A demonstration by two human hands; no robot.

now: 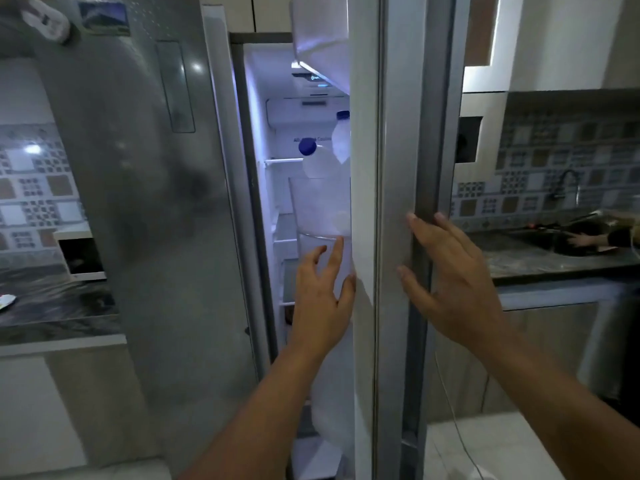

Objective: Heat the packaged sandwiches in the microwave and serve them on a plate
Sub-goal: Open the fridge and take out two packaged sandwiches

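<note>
A tall steel fridge fills the view, and its right door [391,188] stands partly swung out, edge-on to me. My left hand [323,289] rests on the door's inner edge with fingers spread, holding nothing. My right hand [446,275] lies flat with spread fingers against the door's outer side by the handle strip. Through the gap the lit interior shows shelves and two white bottles with blue caps [317,161] in a clear door bin [311,209]. No sandwiches are visible. A white microwave [81,254] sits on the left counter.
The shut left fridge door [138,168] carries magnets near its top. A dark counter with a white packet [7,301] lies at left. At right is a counter with a sink [568,240] and tap, where another person's hand [585,240] shows. Tiled backsplash behind.
</note>
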